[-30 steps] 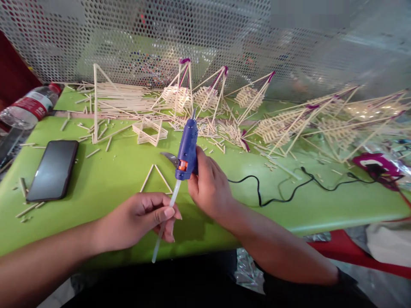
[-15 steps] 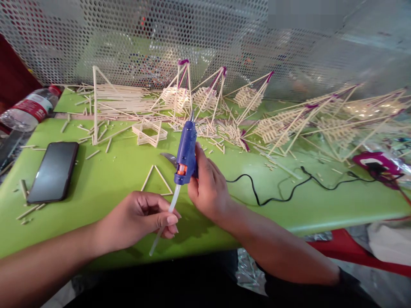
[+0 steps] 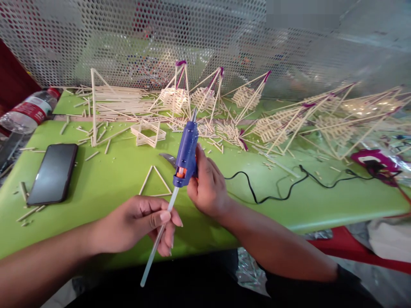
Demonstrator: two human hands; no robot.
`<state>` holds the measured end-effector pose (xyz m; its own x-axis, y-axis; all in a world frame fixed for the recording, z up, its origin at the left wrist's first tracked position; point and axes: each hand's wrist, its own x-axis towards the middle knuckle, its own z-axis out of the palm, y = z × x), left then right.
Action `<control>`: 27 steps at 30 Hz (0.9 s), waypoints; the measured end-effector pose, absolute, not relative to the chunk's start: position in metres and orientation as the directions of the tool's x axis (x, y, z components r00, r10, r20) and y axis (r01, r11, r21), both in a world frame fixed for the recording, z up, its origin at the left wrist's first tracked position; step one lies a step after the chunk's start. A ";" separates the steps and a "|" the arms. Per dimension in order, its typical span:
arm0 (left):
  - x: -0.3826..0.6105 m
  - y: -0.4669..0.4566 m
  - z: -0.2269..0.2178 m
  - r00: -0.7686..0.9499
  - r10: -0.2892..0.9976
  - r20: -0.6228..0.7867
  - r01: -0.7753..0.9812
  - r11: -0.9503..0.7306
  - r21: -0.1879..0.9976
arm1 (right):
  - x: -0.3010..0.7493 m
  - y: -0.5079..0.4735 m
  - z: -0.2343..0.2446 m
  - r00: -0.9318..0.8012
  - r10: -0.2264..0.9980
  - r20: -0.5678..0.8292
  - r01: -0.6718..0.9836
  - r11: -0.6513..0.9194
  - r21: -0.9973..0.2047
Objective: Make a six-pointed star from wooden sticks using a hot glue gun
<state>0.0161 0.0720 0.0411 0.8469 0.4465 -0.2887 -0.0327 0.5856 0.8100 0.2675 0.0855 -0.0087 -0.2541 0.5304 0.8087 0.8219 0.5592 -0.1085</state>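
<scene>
My right hand is closed around the handle of a blue hot glue gun, nozzle pointing away from me above the green table. A translucent glue stick runs out of the gun's back toward me. My left hand pinches this stick between thumb and fingers just behind the gun. Flat on the table right beyond my hands lies a triangle of thin wooden sticks.
A black phone lies at the left, a plastic bottle behind it. The gun's black cord trails right to a purple object. A stick star, loose sticks and several stick frames fill the back before a perforated screen.
The glue stick now shows more length behind the gun, its free end lower and nearer me. My left hand shifted slightly along it. The gun has hardly moved.
</scene>
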 end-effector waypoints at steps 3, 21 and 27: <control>0.017 0.071 0.037 0.811 0.496 -0.309 -0.041 0.575 0.817 | 0.265 0.086 -0.007 -0.286 0.520 0.805 0.819 0.569 -0.076; 0.017 0.067 0.042 0.836 0.461 -0.297 -0.086 0.645 0.759 | 0.263 0.078 -0.004 -0.327 0.586 0.742 0.715 0.666 -0.211; 0.019 0.066 0.039 0.817 0.494 -0.298 -0.055 0.581 0.812 | 0.263 0.080 -0.002 -0.272 0.612 0.743 0.698 0.657 -0.285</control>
